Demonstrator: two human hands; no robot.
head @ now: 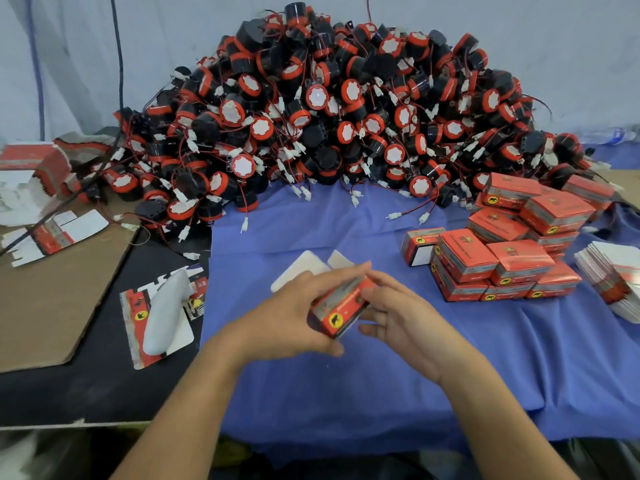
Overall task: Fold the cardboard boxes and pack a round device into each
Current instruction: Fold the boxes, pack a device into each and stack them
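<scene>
A small red cardboard box [341,308] with a yellow round logo is held over the blue cloth [346,223], its white flaps [301,271] standing open at the far end. My left hand [294,313] wraps it from the left and below. My right hand [398,313] touches its right side with fingers spread. A big heap of round black and red devices [329,116] with wires fills the back of the table. Whether a device is inside the held box is hidden.
Finished red boxes [502,258] are stacked at the right. Flat unfolded boxes lie at the far right [613,275] and far left [27,174]. A brown cardboard sheet [52,299] and a white object on a printed card [162,317] lie at the left.
</scene>
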